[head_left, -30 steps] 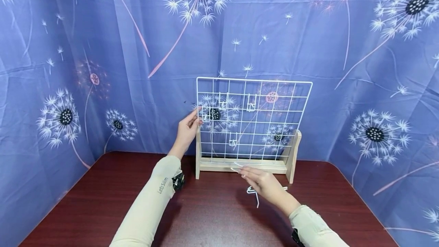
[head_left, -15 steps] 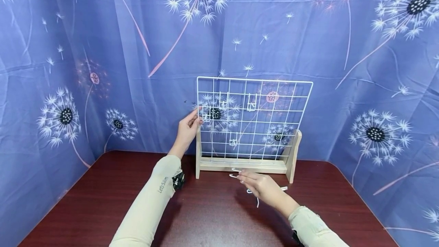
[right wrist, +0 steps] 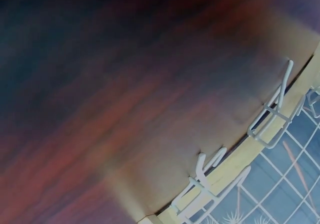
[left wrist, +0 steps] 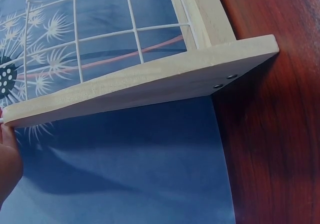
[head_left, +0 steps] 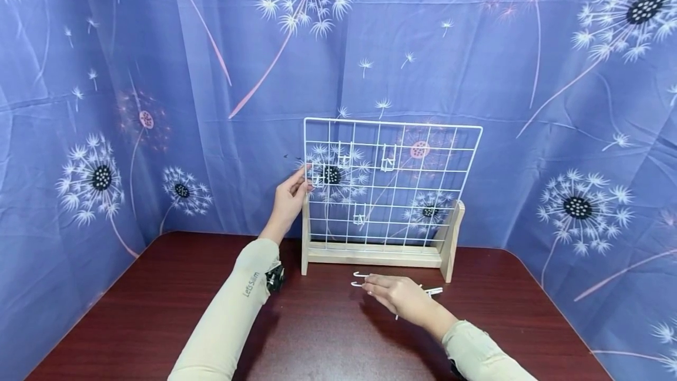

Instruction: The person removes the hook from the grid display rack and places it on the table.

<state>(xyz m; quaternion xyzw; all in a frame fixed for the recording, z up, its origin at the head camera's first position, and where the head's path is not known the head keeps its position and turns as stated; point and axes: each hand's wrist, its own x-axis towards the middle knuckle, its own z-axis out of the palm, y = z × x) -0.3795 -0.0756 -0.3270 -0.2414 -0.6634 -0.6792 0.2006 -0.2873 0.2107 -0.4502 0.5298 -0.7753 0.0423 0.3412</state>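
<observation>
My left hand (head_left: 288, 199) holds the left edge of a white wire grid panel (head_left: 391, 122), which stands in a pale wooden stand (head_left: 370, 255). In the left wrist view, part of that hand (left wrist: 9, 161) shows by the tip of the wooden upright (left wrist: 150, 77). Low over the table in front of the stand, my right hand (head_left: 402, 300) pinches a white wire hook (head_left: 360, 275); its two bent ends stick out to the left and the rest is hidden. More white wire hooks (head_left: 435, 291) lie behind this hand, partly covered.
Several white hooks hang on the grid, one high near the middle (head_left: 388, 164) and one lower down (head_left: 359, 220). The right wrist view shows two wire hooks (right wrist: 200, 184) near the stand. A dark red table (head_left: 317, 322) meets a blue dandelion-print cloth (head_left: 238, 151) behind and at the sides.
My right hand has come down and slightly nearer with the hook, away from the stand's base, covering more of the loose hooks. My left hand stays at the grid's edge.
</observation>
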